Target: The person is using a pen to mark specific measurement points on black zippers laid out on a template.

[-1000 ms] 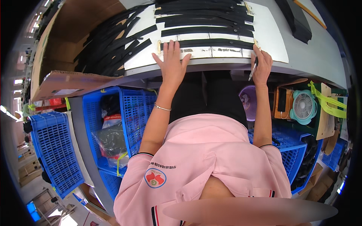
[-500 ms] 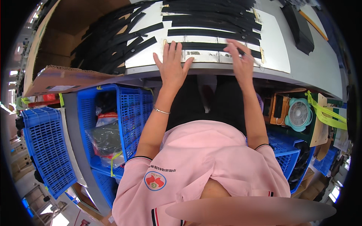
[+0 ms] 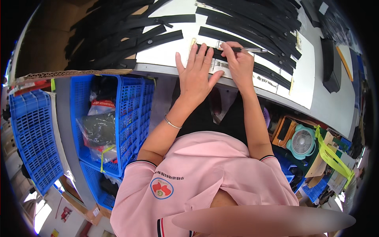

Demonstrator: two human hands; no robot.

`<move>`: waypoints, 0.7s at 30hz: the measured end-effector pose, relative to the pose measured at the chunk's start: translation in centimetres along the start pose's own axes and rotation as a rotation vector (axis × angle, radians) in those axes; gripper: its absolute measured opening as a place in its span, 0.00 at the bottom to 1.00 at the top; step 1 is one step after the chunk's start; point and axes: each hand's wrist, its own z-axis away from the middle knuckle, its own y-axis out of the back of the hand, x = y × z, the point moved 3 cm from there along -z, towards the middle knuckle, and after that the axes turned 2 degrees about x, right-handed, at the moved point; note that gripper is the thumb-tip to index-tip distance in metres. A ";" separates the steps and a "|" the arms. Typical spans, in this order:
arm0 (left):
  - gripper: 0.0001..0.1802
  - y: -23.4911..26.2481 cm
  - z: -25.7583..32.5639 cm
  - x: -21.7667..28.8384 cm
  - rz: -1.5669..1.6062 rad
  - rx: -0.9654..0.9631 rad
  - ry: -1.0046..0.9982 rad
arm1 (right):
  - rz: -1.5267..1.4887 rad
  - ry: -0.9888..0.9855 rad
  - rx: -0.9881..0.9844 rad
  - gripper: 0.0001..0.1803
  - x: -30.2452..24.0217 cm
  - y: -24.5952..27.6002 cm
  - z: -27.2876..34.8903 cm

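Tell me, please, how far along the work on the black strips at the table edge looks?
Done: a stack of black strips lies across the white table. In hand: the left hand presses flat on one black strip while the right hand holds a pen on it. Left: a loose pile of strips over the cardboard.

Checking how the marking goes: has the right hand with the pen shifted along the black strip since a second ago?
Yes. The right hand moved left along the black strip, ending beside the left hand.
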 end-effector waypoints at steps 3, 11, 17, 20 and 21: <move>0.38 -0.2 0.0 -0.1 0.004 0.003 0.003 | 0.026 -0.020 -0.002 0.15 -0.3 0.0 0.0; 0.39 0.1 -0.2 0.1 0.002 0.018 -0.028 | -0.041 -0.036 0.001 0.14 0.1 0.2 0.2; 0.39 0.0 -0.1 0.1 -0.015 0.013 -0.026 | -0.097 -0.028 -0.143 0.11 0.3 0.4 0.3; 0.39 -0.1 -0.1 0.2 -0.024 0.013 -0.043 | -0.040 0.046 -0.130 0.13 0.5 0.2 0.5; 0.39 -0.1 -0.2 0.3 -0.027 0.008 -0.033 | 0.001 0.109 -0.129 0.13 0.6 0.3 0.5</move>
